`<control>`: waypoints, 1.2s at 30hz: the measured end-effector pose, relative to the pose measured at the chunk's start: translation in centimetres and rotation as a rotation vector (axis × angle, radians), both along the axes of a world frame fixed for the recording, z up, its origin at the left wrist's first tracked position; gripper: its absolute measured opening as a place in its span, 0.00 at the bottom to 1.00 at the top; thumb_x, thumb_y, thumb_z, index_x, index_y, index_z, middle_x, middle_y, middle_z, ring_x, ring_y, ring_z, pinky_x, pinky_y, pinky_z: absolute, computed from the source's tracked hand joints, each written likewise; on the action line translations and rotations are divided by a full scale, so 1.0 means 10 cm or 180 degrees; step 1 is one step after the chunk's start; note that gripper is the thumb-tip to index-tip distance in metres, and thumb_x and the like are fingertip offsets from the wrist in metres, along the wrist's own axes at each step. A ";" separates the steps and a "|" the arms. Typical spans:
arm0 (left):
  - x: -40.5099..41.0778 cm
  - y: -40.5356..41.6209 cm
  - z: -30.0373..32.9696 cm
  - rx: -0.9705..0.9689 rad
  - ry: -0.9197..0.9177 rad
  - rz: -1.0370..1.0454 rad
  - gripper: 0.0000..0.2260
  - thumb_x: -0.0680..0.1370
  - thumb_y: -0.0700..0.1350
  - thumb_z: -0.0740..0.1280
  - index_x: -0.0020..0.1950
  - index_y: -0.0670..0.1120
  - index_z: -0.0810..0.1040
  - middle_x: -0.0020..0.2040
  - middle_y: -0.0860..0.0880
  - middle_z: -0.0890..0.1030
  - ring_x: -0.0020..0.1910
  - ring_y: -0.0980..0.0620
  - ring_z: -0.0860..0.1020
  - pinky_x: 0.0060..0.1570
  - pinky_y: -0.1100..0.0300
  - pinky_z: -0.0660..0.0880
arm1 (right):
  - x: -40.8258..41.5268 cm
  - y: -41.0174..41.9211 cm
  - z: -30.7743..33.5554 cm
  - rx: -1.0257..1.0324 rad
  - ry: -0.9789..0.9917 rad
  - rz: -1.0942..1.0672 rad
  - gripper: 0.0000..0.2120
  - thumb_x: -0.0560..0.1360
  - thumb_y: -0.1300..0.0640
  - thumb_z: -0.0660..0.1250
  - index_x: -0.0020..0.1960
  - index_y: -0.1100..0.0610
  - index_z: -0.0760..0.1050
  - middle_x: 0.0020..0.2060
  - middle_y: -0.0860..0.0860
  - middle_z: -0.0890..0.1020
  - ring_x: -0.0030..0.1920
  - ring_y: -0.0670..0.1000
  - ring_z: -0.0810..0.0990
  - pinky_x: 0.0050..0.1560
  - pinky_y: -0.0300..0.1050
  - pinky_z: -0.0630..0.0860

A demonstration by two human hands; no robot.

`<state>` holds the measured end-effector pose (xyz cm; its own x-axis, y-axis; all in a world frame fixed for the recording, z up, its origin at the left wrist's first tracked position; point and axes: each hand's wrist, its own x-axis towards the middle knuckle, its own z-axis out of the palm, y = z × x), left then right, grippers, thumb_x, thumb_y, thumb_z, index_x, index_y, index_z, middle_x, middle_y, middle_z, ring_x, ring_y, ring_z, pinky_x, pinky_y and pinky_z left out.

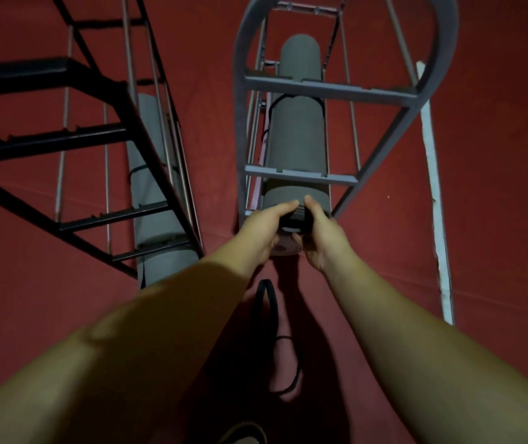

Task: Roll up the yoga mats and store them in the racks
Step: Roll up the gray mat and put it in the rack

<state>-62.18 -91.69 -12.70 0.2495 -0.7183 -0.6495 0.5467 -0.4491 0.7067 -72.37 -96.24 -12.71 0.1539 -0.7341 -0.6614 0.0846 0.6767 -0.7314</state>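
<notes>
- Far left of the grey rack [330,91] there's a black rack [73,133] standing on the red floor [496,187], with a grey rolled mat [157,193] lying in it, a dark strap round its middle.
- Left hand [264,227] is at the grey rack's near end, fingers [285,206] curled over the end of the rolled yoga mat [296,136].
- That mat is grey, tightly rolled, lying lengthwise inside the grey rack under its crossbars, with a black band near the far end. The end face between the hands looks pinkish.
- Right hand [323,235] grips the same end from the other side.
- Below the rack, a black strap [269,302] lies loose on the floor.
- Right of the rack, a white strip [432,187] runs along the floor.
</notes>
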 end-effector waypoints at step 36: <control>1.65 5.47 2.27 0.0782 -0.1770 0.0198 0.13 0.83 0.52 0.62 0.56 0.43 0.77 0.49 0.44 0.82 0.37 0.44 0.77 0.37 0.60 0.72 | 1.67 4.30 2.43 -0.2597 0.1819 0.5693 0.13 0.82 0.48 0.61 0.55 0.57 0.77 0.37 0.45 0.80 0.41 0.48 0.80 0.41 0.39 0.73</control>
